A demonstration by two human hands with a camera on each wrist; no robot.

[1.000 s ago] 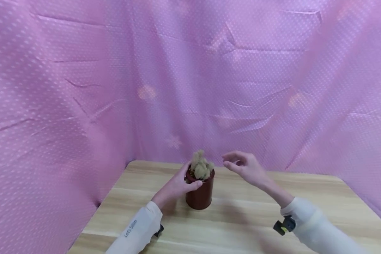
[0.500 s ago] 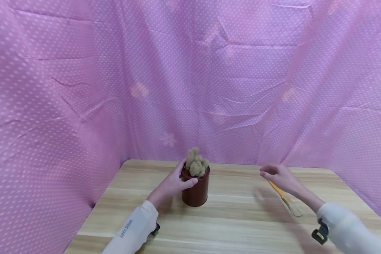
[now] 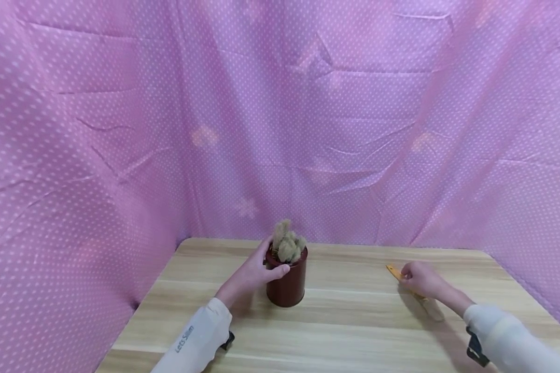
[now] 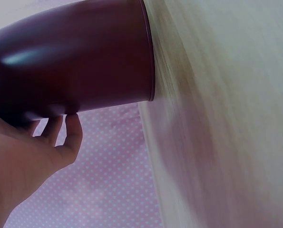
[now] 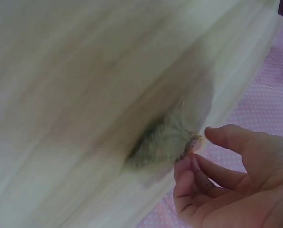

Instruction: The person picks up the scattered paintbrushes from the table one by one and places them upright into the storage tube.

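A dark red cylindrical flowerpot [image 3: 287,285] stands upright on the wooden table, with a fuzzy beige cactus-like plant [image 3: 288,248] in it. My left hand [image 3: 252,272] grips the pot near its rim, thumb across the front and fingers round the far side. In the left wrist view, curled fingertips meet the wall of the pot [image 4: 79,61]. Over at the right, my right hand [image 3: 422,280] pinches a paintbrush [image 3: 394,272] by its orange handle, low over the tabletop. Its pale bristles [image 5: 160,142] show beyond the fingers in the right wrist view, slanting across the wood.
The light wooden table [image 3: 345,331] fills the lower part of the head view. Pink dotted cloth [image 3: 354,129] hangs close behind its back edge and along both sides. A dark wrist camera [image 3: 476,349] is strapped to the right sleeve.
My right hand has moved right from beside the pot and come down onto the paintbrush, taking hold of its handle. My left hand keeps its grip on the pot.
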